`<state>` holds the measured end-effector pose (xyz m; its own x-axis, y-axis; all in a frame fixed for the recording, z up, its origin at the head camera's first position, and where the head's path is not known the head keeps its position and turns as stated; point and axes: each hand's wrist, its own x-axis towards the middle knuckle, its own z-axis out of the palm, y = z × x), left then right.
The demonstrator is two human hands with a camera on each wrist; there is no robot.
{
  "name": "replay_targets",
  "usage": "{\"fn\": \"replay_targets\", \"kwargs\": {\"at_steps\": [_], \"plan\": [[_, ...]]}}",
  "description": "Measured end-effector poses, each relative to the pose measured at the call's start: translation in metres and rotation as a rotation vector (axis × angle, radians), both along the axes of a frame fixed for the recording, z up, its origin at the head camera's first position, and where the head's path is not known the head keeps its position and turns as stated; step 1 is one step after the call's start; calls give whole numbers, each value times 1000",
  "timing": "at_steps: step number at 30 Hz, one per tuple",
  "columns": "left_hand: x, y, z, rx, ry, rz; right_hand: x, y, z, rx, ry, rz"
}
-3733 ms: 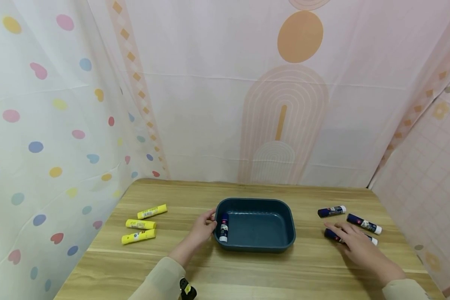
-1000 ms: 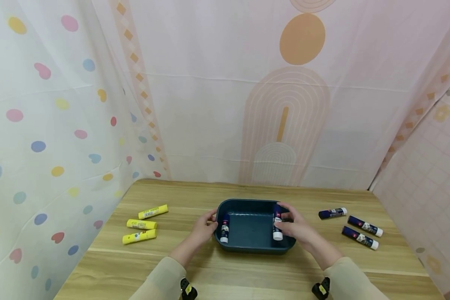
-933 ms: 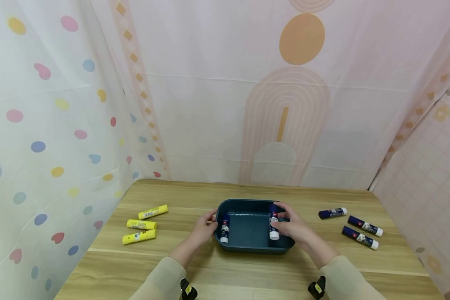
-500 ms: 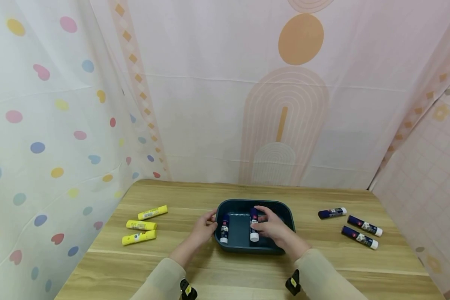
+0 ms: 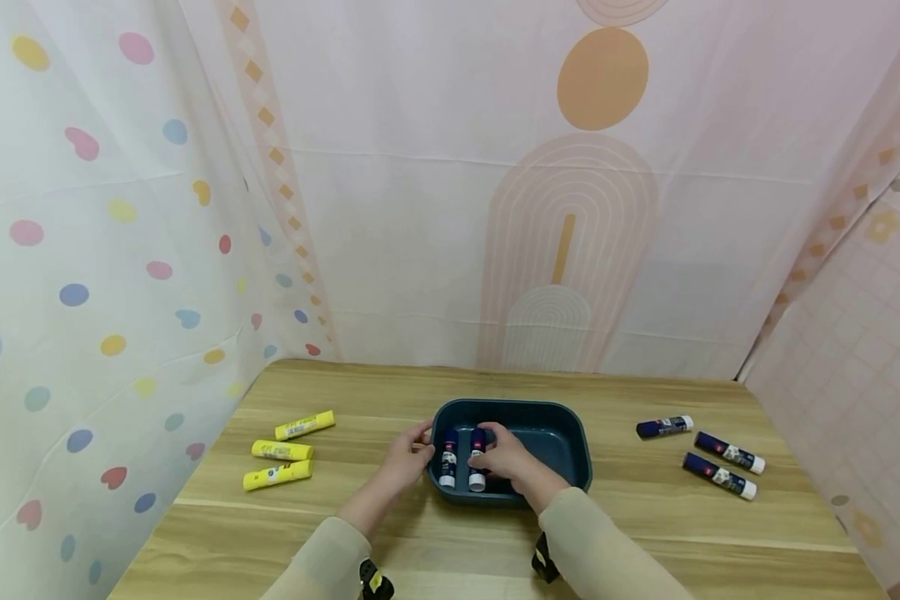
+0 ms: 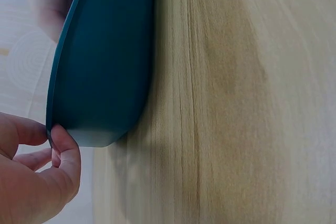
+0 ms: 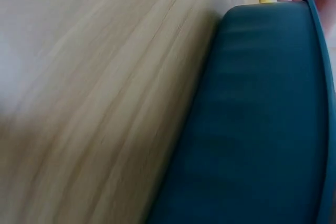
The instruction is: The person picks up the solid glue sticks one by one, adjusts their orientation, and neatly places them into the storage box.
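Note:
A dark teal rectangular plastic tray [image 5: 551,448] stands on the table. My left hand [image 5: 403,460] pinches its left rim between thumb and fingers, plain in the left wrist view, where the tray's outer wall [image 6: 105,56] fills the upper left. My right hand [image 5: 512,460] reaches inside the tray and grips a dark blue glue stick with a white end [image 5: 477,480]. Left of it, a matching glue stick [image 5: 448,460] lies along the tray's left wall, roughly parallel. In the right wrist view the tray wall [image 7: 257,108] hides the right hand and its glue stick.
On the right of the wooden table [image 5: 645,533] lie three more blue glue sticks [image 5: 664,426], [image 5: 730,452], [image 5: 720,476]. Three yellow glue sticks [image 5: 304,425], [image 5: 282,450], [image 5: 277,475] lie on the left. Patterned curtains [image 5: 420,250] hang behind the table and at both sides.
My right hand has picked up a blue glue stick from the right group, carried it left into the tray and lowered it beside the other one. My left hand has stayed at the rim.

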<state>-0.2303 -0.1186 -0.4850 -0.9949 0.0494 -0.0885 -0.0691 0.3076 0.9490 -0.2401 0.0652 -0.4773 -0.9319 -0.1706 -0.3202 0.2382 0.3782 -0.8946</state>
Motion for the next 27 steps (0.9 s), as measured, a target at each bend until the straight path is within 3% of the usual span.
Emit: {"fn": "replay_targets", "kwargs": {"at_steps": [19, 27], "plan": [[0, 0, 0, -2, -10, 6, -8, -24, -7, 119, 41, 5], [-1, 0, -1, 6, -15, 7, -7, -23, -4, 103, 16, 3]]}}
